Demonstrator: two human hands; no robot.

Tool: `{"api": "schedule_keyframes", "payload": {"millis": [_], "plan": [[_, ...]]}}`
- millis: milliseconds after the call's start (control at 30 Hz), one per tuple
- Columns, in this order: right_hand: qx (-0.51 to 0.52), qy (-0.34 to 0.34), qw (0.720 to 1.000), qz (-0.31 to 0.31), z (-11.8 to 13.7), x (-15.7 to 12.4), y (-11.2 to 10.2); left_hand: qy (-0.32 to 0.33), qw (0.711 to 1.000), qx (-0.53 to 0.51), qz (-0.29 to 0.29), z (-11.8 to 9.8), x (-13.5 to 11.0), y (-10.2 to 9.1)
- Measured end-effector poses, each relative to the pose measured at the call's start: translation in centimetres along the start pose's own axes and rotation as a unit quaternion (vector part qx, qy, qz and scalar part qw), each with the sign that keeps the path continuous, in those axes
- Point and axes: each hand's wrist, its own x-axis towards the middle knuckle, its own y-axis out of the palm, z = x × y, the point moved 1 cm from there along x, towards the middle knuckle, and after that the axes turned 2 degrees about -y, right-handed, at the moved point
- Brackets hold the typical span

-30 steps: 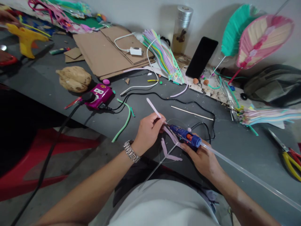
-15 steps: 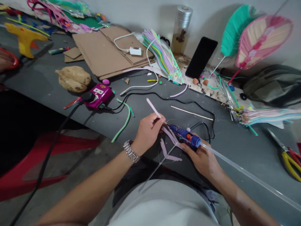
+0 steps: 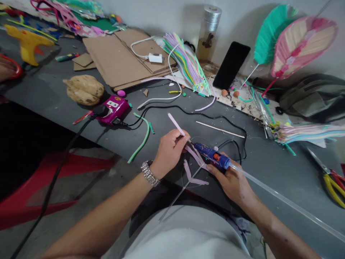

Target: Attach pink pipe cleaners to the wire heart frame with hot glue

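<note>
My left hand [image 3: 172,153] is closed in a pinch on a pale lilac pipe cleaner [image 3: 175,123], whose free end points up and away. My right hand [image 3: 229,180] is wrapped around a blue hot glue gun [image 3: 208,151], with a long clear glue stick [image 3: 275,190] running out of its back. The gun's nozzle is close to my left fingertips. Below the gun, more lilac pipe cleaner pieces [image 3: 190,174] branch in V shapes from a thin stem [image 3: 175,198] that reaches toward my shirt. My right thumb lies beside the upper branch; whether it grips that too is hard to see.
A magenta power box [image 3: 113,109] with black cables stands left, near a brown lumpy object [image 3: 84,90]. Cardboard sheets [image 3: 107,61], pipe cleaner bundles [image 3: 185,64] and a phone [image 3: 231,65] line the back. Pliers [image 3: 330,180] lie right. Another person's hand [image 3: 7,68] shows far left.
The glue gun's nozzle has shifted very slightly by my left fingertips. Both hands keep their holds, and the objects on the table stay where they were.
</note>
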Motion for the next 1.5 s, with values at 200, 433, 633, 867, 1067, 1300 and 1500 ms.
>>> {"api": "schedule_keyframes", "payload": {"millis": [200, 433, 633, 867, 1067, 1300, 1500], "plan": [[-0.003, 0.0, 1.0, -0.003, -0.18, -0.04, 0.03, 0.004, 1.0, 0.009, 0.001, -0.08, 0.0, -0.1], [-0.011, 0.006, 1.0, 0.008, -0.11, -0.15, -0.37, 0.008, 1.0, 0.023, 0.0, 0.09, 0.06, -0.13], [-0.009, 0.005, 1.0, 0.01, -0.11, -0.12, -0.32, 0.008, 1.0, 0.026, 0.0, 0.2, 0.06, -0.13], [-0.019, 0.002, 1.0, 0.013, -0.05, 0.06, -0.19, 0.008, 1.0, 0.026, 0.004, 0.35, 0.08, -0.13], [-0.01, 0.005, 1.0, 0.018, -0.14, 0.08, -0.17, 0.012, 0.999, 0.035, 0.002, 0.36, 0.1, -0.14], [-0.011, 0.001, 1.0, 0.014, -0.05, 0.05, -0.32, 0.008, 0.999, 0.033, 0.003, 0.36, 0.13, -0.17], [-0.018, -0.009, 1.0, 0.006, -0.03, -0.08, -0.47, 0.007, 1.0, 0.028, 0.001, 0.27, 0.17, -0.12]]}}
